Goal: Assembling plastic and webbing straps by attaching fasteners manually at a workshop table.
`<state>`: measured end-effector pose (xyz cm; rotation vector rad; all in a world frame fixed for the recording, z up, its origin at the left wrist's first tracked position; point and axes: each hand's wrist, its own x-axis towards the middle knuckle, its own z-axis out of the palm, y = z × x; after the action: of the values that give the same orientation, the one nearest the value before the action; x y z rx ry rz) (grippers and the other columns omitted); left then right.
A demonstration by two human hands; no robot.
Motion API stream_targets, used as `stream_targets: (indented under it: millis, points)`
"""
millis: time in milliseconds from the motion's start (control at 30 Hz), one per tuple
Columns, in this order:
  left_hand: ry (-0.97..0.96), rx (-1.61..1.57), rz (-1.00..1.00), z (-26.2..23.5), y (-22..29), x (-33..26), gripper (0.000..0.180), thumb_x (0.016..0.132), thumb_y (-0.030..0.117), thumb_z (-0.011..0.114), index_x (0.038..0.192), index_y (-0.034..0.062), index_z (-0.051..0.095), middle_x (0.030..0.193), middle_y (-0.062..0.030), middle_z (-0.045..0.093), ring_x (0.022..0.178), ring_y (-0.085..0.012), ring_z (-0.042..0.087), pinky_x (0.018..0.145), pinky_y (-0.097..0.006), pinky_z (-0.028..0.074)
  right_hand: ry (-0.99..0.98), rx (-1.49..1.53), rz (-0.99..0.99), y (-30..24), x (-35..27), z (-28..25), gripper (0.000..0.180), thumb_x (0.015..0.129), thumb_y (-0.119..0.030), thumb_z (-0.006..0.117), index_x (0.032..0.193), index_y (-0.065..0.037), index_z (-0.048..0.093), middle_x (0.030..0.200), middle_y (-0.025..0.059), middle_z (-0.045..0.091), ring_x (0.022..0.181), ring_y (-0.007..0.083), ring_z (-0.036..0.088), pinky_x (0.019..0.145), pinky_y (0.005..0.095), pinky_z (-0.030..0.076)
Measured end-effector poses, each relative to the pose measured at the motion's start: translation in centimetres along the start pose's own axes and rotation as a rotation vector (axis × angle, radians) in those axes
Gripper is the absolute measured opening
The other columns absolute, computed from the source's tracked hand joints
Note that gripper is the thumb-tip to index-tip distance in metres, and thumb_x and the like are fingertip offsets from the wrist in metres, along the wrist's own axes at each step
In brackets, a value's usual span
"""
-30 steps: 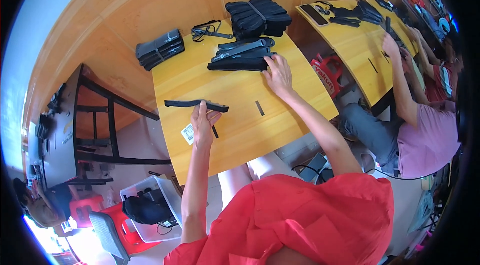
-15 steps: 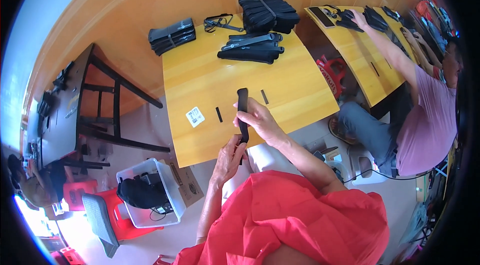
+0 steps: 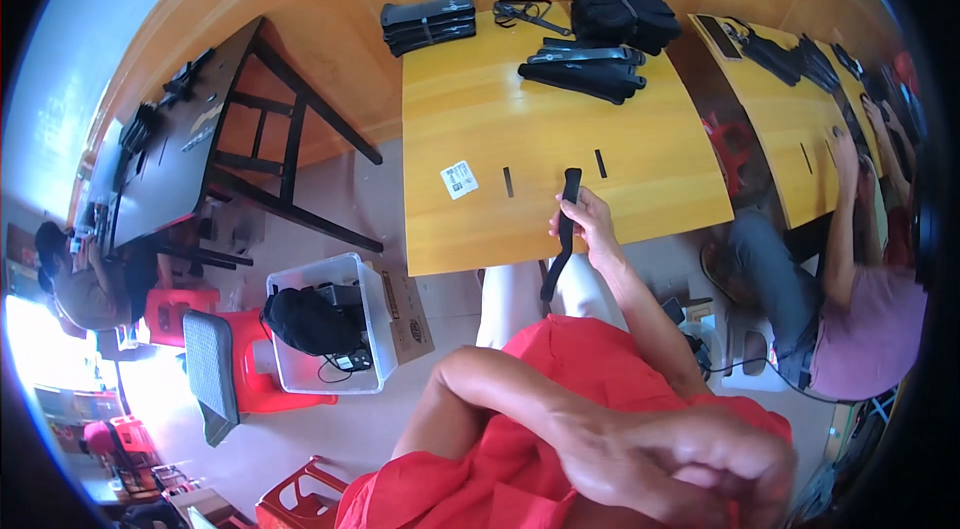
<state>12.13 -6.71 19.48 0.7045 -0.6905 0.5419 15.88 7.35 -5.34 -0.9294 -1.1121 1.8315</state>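
Since half a second ago, the left hand (image 3: 690, 464) has dropped away to the lap, fingers loosely curled and holding nothing, while the right hand (image 3: 590, 219) alone pinches the black strap (image 3: 562, 234) at the desk (image 3: 470, 119) edge, its lower end hanging toward the knees. A firmer hold nearer the middle would probably steady it. Two short black pieces (image 3: 508, 182) lie beside it.
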Motion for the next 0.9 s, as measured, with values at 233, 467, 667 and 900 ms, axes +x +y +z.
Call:
stream_targets:
  millis: [233,467,667,900]
  points:
    - [0.124,-0.187,0.078,0.3,-0.9,0.8,0.021,0.087,0.009,0.056,0.098,-0.0074,0.050,0.096,-0.0129,0.057,0.090,-0.0166,0.056,0.068,-0.027,0.046,-0.046,-0.010,0.006,0.5,-0.2,-0.6,0.026,0.085,-0.023,0.058,0.101,-0.003,0.053,0.071,0.0087,0.061,0.060,0.0163,0.062,0.057,0.0264,0.051]
    - [0.079,-0.275,-0.017,-0.4,-1.2,0.0,0.024,0.084,0.009,0.060,0.097,-0.0085,0.048,0.089,-0.0094,0.054,0.081,-0.0142,0.055,0.066,-0.025,0.044,-0.099,-0.009,-0.009,0.8,0.0,-0.9,0.026,0.084,-0.021,0.060,0.101,-0.002,0.053,0.071,0.0091,0.062,0.061,0.0163,0.062,0.058,0.0263,0.051]
    - [0.047,-0.209,-0.015,-1.7,-1.6,-0.7,0.030,0.083,0.008,0.061,0.104,-0.0084,0.046,0.093,-0.0096,0.053,0.082,-0.0135,0.055,0.066,-0.025,0.045,-0.083,-0.006,0.008,0.5,-0.2,-1.2,0.025,0.083,-0.018,0.061,0.101,-0.002,0.053,0.073,0.0093,0.062,0.062,0.0165,0.062,0.060,0.0273,0.052]
    - [0.814,0.734,0.028,-2.2,2.3,-7.3,0.012,0.083,0.009,0.055,0.077,-0.0016,0.056,0.073,-0.0107,0.060,0.065,-0.0184,0.057,0.064,-0.027,0.046,-0.023,0.100,0.040,0.1,0.2,-1.5,0.028,0.080,-0.015,0.064,0.102,0.000,0.055,0.076,0.0055,0.060,0.065,0.0142,0.062,0.064,0.0287,0.054]
